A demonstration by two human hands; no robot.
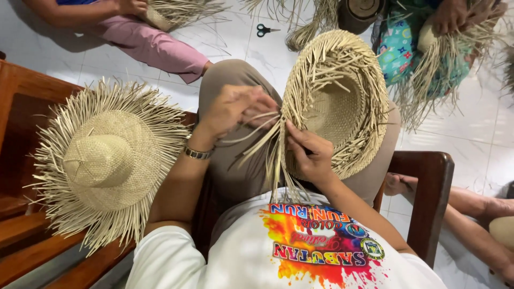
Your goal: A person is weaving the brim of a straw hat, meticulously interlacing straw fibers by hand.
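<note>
An unfinished woven straw hat rests upside down on my lap, its brim edge bristling with loose pale strips. My left hand pinches a few of those strips at the brim's near-left edge and pulls them sideways. My right hand grips the brim just below, thumb pressed on the weave where the loose strips fan out and hang down toward my shirt. A metal watch sits on my left wrist.
A second straw hat with a fringed brim lies crown-up on the wooden bench to my left. Scissors lie on the white tiled floor. Other people sit around, weaving hats at top left and top right. A wooden chair arm stands at right.
</note>
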